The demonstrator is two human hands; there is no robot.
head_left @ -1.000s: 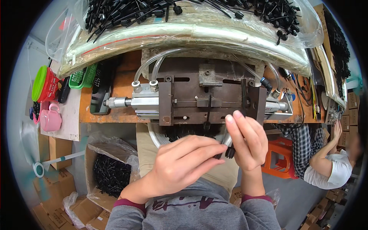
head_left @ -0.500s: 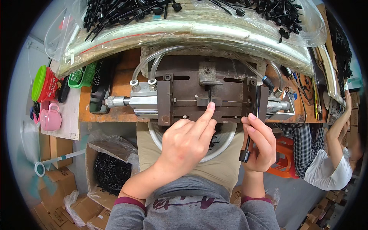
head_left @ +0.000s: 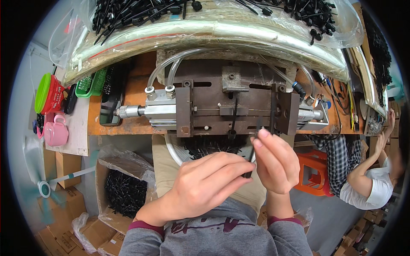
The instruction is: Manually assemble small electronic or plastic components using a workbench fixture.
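In front of the bench fixture, my right hand (head_left: 278, 164) pinches a thin black plastic rod (head_left: 259, 123), its upper tip sticking up past the fingertips. My left hand (head_left: 209, 181) has its fingers closed around the rod's lower end, where a thick black head shows below the fingertips. Another black rod (head_left: 235, 115) lies across the middle block of the brown metal fixture (head_left: 209, 121), its round head over the fixture's front edge. Neither hand touches that one.
Silver air cylinders (head_left: 160, 112) with clear hoses flank the fixture. A white-rimmed basket (head_left: 173, 151) of black parts rests on my lap. More black rods (head_left: 128, 17) lie on the plastic-covered shelf. A pink cup (head_left: 56, 131) stands left; a person (head_left: 367, 183) sits at the right.
My left hand has drawn back from the fixture's middle block to the rod in my right hand. My right hand has shifted left. The fixture's rod now extends over the front edge.
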